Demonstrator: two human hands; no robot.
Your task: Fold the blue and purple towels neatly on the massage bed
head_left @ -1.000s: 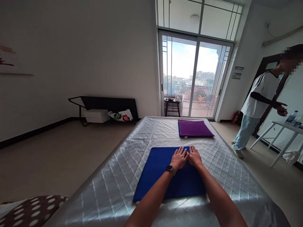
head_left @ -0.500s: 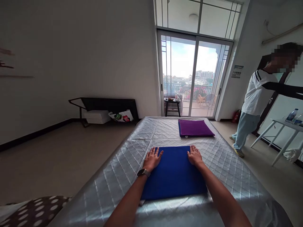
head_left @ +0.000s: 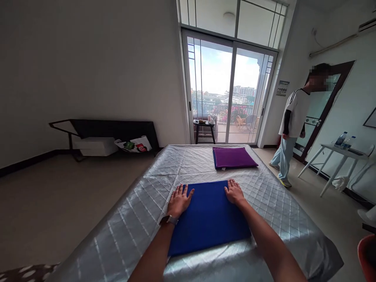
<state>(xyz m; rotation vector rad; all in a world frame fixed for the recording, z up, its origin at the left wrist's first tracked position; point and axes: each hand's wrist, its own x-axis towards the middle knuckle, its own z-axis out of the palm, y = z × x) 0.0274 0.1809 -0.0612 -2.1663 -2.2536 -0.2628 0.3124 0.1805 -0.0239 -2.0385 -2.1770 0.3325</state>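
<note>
A folded blue cloth (head_left: 209, 219) lies flat on the silver quilted bed cover (head_left: 141, 211) in front of me. Flat on its far left corner rests my left hand (head_left: 179, 200), fingers spread, a watch (head_left: 169, 220) on the wrist. My right hand (head_left: 234, 192) lies on the far right corner, also with fingers stretched out. Neither hand grips anything. Beyond them, toward the bed's far edge, sits a folded purple cloth (head_left: 235, 157) with a blue layer showing at its left side and a small white tag in front.
Right of the bed stands a person (head_left: 293, 113) in a white shirt, near a small white table (head_left: 346, 152) with water bottles (head_left: 340, 139). A black bench frame (head_left: 117, 129) with a white box (head_left: 96, 146) is against the left wall. Glass sliding doors (head_left: 232, 94) are behind the bed.
My view has turned slightly to the right. Both hands stay on the same corners of the blue cloth. The person at the right has lowered the outstretched arms to the sides.
</note>
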